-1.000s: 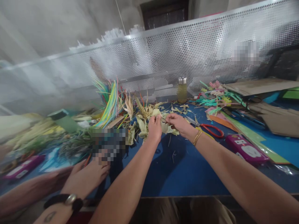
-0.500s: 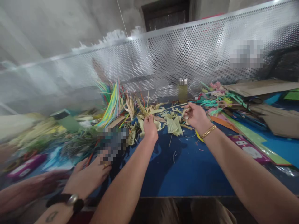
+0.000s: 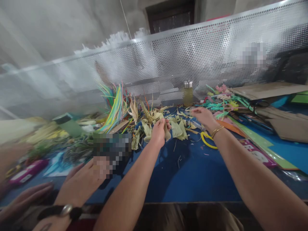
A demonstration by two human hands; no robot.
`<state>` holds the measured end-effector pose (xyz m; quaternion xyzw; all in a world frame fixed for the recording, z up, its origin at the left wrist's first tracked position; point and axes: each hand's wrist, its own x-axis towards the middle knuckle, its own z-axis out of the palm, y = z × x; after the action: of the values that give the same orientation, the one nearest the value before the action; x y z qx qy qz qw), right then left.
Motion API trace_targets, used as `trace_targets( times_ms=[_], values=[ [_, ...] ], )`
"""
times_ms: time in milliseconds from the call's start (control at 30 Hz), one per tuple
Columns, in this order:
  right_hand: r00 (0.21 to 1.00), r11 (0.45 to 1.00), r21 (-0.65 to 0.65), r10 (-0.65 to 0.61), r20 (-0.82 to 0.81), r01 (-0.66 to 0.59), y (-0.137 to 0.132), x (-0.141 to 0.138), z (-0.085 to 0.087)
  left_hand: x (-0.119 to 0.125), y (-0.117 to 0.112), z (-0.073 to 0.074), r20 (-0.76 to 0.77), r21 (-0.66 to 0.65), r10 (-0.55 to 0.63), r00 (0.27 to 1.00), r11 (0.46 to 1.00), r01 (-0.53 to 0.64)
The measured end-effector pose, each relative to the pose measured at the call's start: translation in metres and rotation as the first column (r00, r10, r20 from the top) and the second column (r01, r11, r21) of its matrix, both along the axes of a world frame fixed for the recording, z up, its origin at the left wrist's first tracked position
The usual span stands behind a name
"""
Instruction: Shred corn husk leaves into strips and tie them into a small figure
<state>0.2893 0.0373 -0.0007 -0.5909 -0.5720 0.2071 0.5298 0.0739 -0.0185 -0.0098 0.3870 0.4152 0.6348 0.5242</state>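
My left hand (image 3: 159, 131) is closed around a pale dried corn husk (image 3: 167, 133), part of which hangs below the fingers. Beyond it lie more dried husks, with a crumpled pale-green husk piece (image 3: 179, 130) just to the right. My right hand (image 3: 204, 117) is up at the back of the blue table, its fingers drawn together in a pinch. Whatever may be between those fingertips is too small to make out. Under my right wrist lie scissors with yellow handles (image 3: 208, 140), their blades pointing away.
Coloured stems (image 3: 115, 107) stand at the back left. A lidded glass bottle (image 3: 188, 93) stands against the perforated metal panel (image 3: 168, 57). A co-worker's hand (image 3: 83, 183) is at the left, beside a blurred-out patch. Craft flowers (image 3: 227, 99) and cardboard (image 3: 286, 125) lie on the right.
My left hand has moved slightly right and turned, with a husk now showing below its fingers. My right fingers have shifted slightly, and more of the yellow scissors shows. The co-worker's hand has moved nearer.
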Motion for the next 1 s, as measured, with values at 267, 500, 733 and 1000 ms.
trace_targets(
  times_ms=[267,500,733,1000],
  values=[
    [0.759,0.762,-0.051,0.632,-0.155,-0.645,-0.044,-0.063,0.008,0.011,-0.009,-0.003,-0.124,-0.018,-0.250,0.960,0.968,0.249],
    [0.760,0.854,0.019,0.473,-0.445,-0.520,-0.043,-0.072,0.005,0.015,-0.020,0.002,-0.234,-0.071,-0.428,0.873,0.903,0.423],
    [0.519,0.941,0.020,0.205,-0.830,-0.339,-0.032,-0.059,0.012,0.021,-0.025,-0.002,-0.325,-0.176,-0.529,0.784,0.848,0.500],
    [0.340,0.924,0.010,0.151,-0.928,-0.381,-0.032,-0.056,0.023,0.027,-0.032,0.000,-0.421,-0.195,-0.611,0.671,0.783,0.591]
  ],
)
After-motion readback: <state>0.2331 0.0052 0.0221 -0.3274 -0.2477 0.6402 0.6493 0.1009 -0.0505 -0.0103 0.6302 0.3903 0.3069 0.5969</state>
